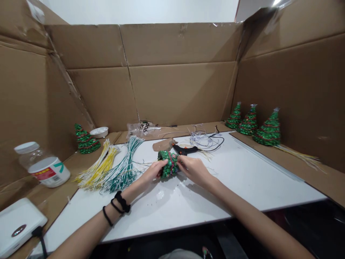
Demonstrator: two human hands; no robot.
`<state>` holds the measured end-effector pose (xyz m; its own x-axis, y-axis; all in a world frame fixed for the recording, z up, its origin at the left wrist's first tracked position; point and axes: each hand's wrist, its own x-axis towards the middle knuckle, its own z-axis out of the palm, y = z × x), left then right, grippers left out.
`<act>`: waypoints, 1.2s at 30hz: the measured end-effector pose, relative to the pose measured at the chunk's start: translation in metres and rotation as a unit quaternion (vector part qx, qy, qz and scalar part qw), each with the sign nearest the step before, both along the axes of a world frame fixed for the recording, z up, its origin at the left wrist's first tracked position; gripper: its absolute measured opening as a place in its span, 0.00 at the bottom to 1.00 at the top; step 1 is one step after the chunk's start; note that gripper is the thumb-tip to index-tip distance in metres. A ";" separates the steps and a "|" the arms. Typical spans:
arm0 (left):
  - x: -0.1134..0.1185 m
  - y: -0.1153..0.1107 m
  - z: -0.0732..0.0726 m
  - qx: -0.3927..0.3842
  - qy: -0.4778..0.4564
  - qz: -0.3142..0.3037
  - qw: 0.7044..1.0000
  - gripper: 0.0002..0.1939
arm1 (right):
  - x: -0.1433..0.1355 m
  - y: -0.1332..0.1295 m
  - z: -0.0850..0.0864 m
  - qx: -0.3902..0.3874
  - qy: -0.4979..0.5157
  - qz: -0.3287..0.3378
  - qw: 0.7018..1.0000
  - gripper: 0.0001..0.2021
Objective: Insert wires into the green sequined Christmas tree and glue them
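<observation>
Glittery green tinsel tree piece with red trim (170,166) lies on its side, centre of the frame, just above the white counter (242,176). Left hand (156,171) partly closed, holds its left end, thumb on top; right hand (192,168) nearly closed, fingertips pinched at its right end, whether on a strand or the tinsel itself, cannot tell. Black-and-orange glue gun (187,149) just behind, upper side of centre. Piece looks light, springy outside, probably a stiffer core; judged likely to crush or shed if squeezed hard, tinsel may slide under fingers. Best hold: light grip around the wider body, the other hand's fingertips steadying the opposite end, off the loose trim.
</observation>
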<state>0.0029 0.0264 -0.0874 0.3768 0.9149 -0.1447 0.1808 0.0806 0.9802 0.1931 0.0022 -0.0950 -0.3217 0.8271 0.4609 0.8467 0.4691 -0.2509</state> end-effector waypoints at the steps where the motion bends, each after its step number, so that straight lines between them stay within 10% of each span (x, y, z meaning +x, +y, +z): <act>1: 0.000 0.000 -0.001 -0.002 -0.001 0.000 1.000 0.22 | 0.001 0.000 0.000 0.000 0.004 0.006 1.000 0.09; 36: -0.004 0.003 -0.002 -0.030 -0.063 -0.045 0.997 0.23 | 0.000 -0.003 0.000 -0.037 0.104 0.065 0.992 0.11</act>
<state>-0.0010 0.0293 -0.0893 0.4757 0.8675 -0.1454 0.0661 0.1296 0.9894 0.1926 -0.0010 -0.0949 -0.3324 0.8191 0.4675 0.7072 0.5444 -0.4511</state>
